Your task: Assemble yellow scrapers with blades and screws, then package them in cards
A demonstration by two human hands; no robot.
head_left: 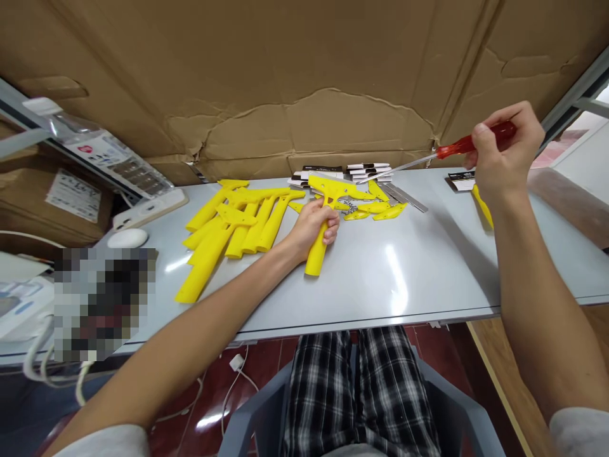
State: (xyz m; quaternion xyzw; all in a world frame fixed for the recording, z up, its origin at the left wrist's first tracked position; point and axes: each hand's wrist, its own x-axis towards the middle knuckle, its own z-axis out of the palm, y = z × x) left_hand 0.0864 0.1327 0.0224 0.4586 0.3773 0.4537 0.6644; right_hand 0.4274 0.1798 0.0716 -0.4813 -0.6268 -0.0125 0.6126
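Note:
My left hand [314, 228] is wrapped round the grip of a yellow scraper handle [316, 259], whose broad head points away from me over the table. Up on the right, my right hand [507, 149] grips a red-handled screwdriver [454, 148]. Its shaft slants down to the left, and the tip is near the scraper's head; I cannot tell whether they touch. Left of my left hand lie several more yellow scraper handles [204, 266] side by side. Loose yellow head pieces [390, 212] and small metal screws [351, 205] lie just beyond my left hand, beside flat metal blades [406, 198].
Small black-and-white packs [368, 170] are stacked against the cardboard wall [352, 127]. Another pack [461, 181] and a yellow piece [483, 208] lie behind my right wrist. On the left are a white mouse [127, 238], a power strip [152, 208] and a plastic bottle [104, 152].

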